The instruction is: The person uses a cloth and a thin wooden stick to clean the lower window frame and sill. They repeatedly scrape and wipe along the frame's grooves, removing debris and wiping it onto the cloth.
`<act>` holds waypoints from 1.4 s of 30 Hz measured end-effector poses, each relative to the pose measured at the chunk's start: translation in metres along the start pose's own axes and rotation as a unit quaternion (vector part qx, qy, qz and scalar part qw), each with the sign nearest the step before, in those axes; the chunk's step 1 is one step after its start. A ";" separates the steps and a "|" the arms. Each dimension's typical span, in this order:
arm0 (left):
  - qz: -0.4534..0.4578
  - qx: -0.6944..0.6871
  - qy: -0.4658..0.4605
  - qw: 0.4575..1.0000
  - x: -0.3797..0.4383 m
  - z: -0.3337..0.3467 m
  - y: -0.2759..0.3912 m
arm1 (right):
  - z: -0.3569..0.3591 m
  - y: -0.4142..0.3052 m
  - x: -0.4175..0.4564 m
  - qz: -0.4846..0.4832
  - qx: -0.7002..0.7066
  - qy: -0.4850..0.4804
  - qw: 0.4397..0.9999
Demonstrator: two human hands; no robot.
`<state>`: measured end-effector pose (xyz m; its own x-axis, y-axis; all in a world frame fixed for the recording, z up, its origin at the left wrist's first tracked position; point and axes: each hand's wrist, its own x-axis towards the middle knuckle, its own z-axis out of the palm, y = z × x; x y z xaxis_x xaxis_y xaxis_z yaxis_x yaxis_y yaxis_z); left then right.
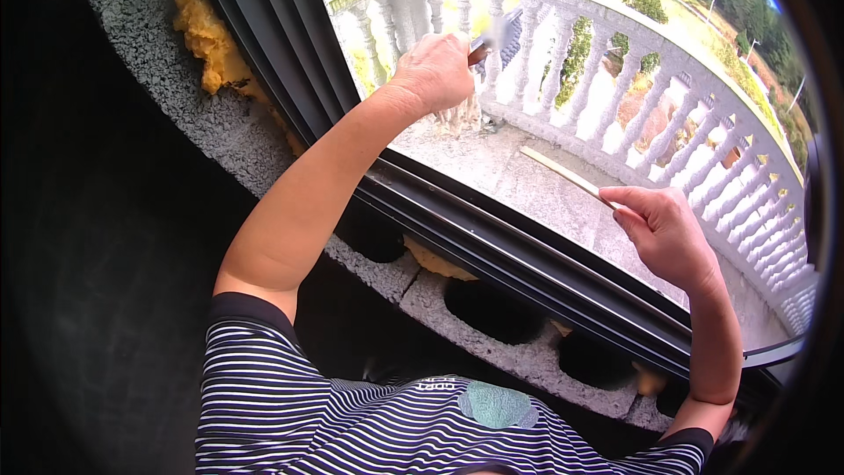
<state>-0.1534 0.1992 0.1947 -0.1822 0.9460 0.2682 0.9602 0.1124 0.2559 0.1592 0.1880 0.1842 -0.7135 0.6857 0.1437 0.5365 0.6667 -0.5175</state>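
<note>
My left hand (438,72) is closed around the brown handle of a bladed tool (498,33), raised over the open side of the window. Its pale head is blurred, so I cannot tell whether it is a hatchet or a cleaver. In my right hand (666,231), a thin, pale wooden strip (560,170) is pinched between thumb and fingers. The strip slants up and left towards the balcony side, apart from the tool. Below both hands runs the black metal window frame (514,244), with grooved tracks along its sill.
Rough hollow concrete blocks (428,307) with dark cavities lie under the sill. Hardened yellow expanding foam (211,33) bulges beside the frame's left jamb. Beyond the window are a concrete balcony floor (461,158) and a white baluster railing (633,92), with greenery further out.
</note>
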 end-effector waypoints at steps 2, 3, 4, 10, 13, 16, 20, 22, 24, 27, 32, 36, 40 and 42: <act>0.012 -0.054 0.011 0.998 -0.016 -0.013 -0.004 | 0.004 -0.008 0.001 0.000 0.016 -0.009 1.000; 0.017 -0.096 0.021 0.995 -0.031 -0.020 -0.005 | 0.004 -0.010 0.002 -0.014 0.019 -0.011 1.000; 0.027 -0.141 0.030 0.989 -0.041 -0.027 -0.004 | 0.003 -0.011 0.001 -0.022 0.019 -0.009 1.000; -0.035 -0.138 0.052 0.988 -0.092 -0.024 -0.029 | 0.013 -0.023 0.012 -0.068 0.029 -0.052 0.996; -0.099 -0.015 0.109 0.989 -0.111 0.009 -0.052 | 0.034 -0.031 0.026 -0.109 0.000 -0.087 0.990; -0.092 -0.044 0.156 0.982 -0.128 0.027 -0.066 | 0.046 -0.047 0.038 -0.125 -0.044 -0.133 0.982; -0.053 -0.102 0.214 0.970 -0.149 0.024 -0.061 | 0.053 -0.055 0.046 -0.130 -0.080 -0.124 0.981; -0.016 -0.142 0.232 0.962 -0.162 0.021 -0.041 | 0.059 -0.058 0.050 -0.135 -0.083 -0.128 0.979; 0.020 -0.158 0.251 0.955 -0.177 0.027 -0.028 | 0.068 -0.060 0.051 -0.147 -0.064 -0.121 0.980; 0.026 -0.175 0.255 0.951 -0.195 0.042 -0.013 | 0.076 -0.068 0.057 -0.142 -0.063 -0.128 0.980; -0.051 -0.226 0.229 0.946 -0.205 0.056 -0.013 | 0.099 -0.076 0.072 -0.166 -0.094 -0.128 0.973; -0.085 -0.224 0.252 0.938 -0.196 0.056 -0.029 | 0.127 -0.085 0.094 -0.175 -0.127 -0.122 0.969; -0.101 -0.213 0.253 0.938 -0.190 0.057 -0.045 | 0.143 -0.098 0.106 -0.168 -0.194 -0.134 0.957; -0.104 -0.201 0.243 0.943 -0.189 0.060 -0.049 | 0.146 -0.101 0.107 -0.166 -0.230 -0.143 0.948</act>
<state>-0.1538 0.0334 0.0759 -0.5271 0.6540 0.5426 0.7532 0.0638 0.6547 -0.0371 0.1512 0.1289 -0.9351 0.3525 -0.0353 0.3540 0.9338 -0.0521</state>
